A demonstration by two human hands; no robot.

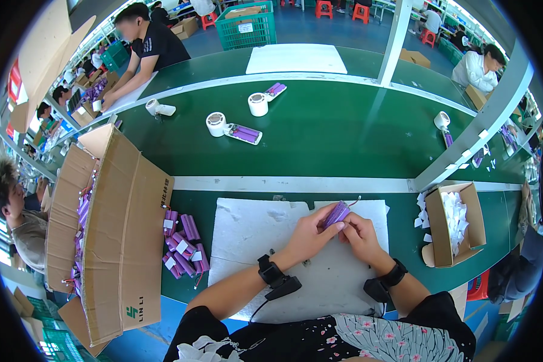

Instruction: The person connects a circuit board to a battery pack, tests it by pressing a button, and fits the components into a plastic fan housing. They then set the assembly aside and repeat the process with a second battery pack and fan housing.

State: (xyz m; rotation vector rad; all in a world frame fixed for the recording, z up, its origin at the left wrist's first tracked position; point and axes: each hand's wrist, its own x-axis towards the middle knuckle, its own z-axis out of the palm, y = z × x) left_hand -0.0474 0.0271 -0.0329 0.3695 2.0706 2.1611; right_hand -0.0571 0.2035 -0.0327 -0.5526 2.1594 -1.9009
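Note:
Above a white foam board [241,226], both my hands are closed on one purple battery pack [338,213]. A thin red wire sticks out from its far end. My left hand [312,234] wraps the pack from the left, thumb along its near side. From the right, my right hand [362,236] pinches its near end; some of those fingertips are hidden. To the left of the board lies a pile of purple battery packs [187,244], several bearing white labels.
At left stands a tall cardboard box [123,241] of battery packs. A small carton [440,241] of white paper pieces sits at right. Beyond the white rail [283,184] are white tape rolls [216,124] and loose packs. A metal post [482,120] rises at right. Other people work around.

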